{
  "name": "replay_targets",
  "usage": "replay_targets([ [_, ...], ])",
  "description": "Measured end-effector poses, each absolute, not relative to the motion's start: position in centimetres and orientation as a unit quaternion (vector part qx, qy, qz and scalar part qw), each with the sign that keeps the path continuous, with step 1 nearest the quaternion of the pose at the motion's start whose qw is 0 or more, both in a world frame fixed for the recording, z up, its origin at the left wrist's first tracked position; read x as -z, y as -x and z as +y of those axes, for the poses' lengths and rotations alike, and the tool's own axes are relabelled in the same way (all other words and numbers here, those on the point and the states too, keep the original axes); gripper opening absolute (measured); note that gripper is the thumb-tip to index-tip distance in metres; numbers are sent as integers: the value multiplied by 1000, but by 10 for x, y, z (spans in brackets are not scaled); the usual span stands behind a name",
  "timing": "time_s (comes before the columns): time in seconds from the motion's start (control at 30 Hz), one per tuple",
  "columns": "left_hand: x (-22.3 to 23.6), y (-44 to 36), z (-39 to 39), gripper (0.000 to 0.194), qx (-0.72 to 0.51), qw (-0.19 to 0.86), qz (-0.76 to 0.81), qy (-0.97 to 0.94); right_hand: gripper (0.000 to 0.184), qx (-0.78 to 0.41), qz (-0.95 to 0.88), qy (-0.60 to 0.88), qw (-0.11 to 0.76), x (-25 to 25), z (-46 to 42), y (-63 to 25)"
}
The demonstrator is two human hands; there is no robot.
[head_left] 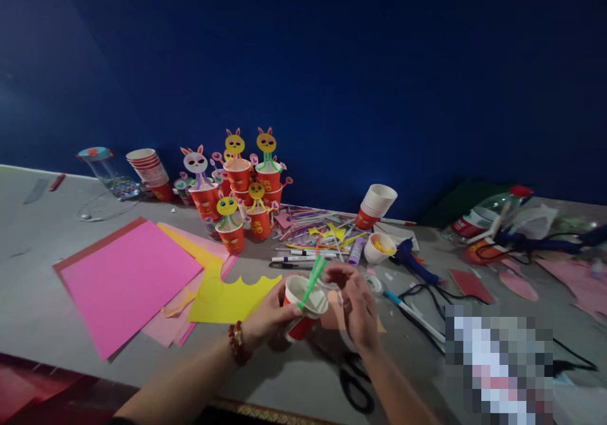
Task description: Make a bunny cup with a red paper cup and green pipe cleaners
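My left hand (274, 314), with a beaded bracelet at the wrist, is wrapped round a red paper cup (303, 327) with a white inside. Bright green strips (313, 283) are bent at the cup's rim and rise from it, tilted to the right. Close to the right of the cup is my right hand (355, 301), its fingers loosely bent and apart, with nothing visible in them. Black-handled scissors (355, 390) lie under my right forearm, their blades partly in shadow. Orange paper pieces (333, 311) lie behind and beneath my right hand.
Pink sheets (128, 286) and yellow paper (232, 301) lie left. Several cups with animal faces (230, 232) stand behind, beside loose straws and pens (303, 254). At right are a small cup with yellow bits (378, 251), a blue glue gun (415, 260), black cords and a bottle (493, 213).
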State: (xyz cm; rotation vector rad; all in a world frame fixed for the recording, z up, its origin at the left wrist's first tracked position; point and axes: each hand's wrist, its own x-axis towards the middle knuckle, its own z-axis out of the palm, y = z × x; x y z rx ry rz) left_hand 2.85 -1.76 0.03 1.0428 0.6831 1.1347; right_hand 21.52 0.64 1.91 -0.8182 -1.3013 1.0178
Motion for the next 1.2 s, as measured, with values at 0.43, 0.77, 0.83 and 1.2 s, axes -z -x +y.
replay_targets([
  [0.43,23,-24,-21,70,-371,894,25,-251,22,-628,-547,251,495,-35,-1,-207],
  [0.77,23,-30,-22,69,-281,925,29,-255,33,-664,-525,276,456,-48,-3,-219],
  [0.83,25,-31,-22,71,-269,927,29,-260,35,-677,-524,277,436,-53,-4,-218],
  [1.2,17,-31,-24,67,-317,893,98,-303,20,-586,-569,328,475,-69,-2,-210],
])
